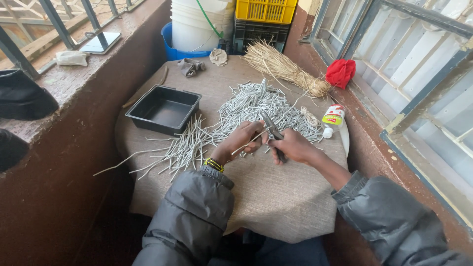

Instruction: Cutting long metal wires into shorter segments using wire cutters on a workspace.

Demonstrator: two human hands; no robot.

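While both hands work over the desk (276, 197):
Left hand (241, 142): closed, pinching a grey wire strip (250, 143).
Right hand (294, 146): closed around pliers (274, 134).
Beyond hands: wire strip pile (256, 106).

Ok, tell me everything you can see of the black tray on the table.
The black tray is a shallow rectangular bin, plastic by its look, with a flat rim and sloped walls. It looks empty. It sits upright on the left side of the cloth-covered table, turned at a slight angle. The ends of the grey sticks lie by its near edge. Neither hand touches it.
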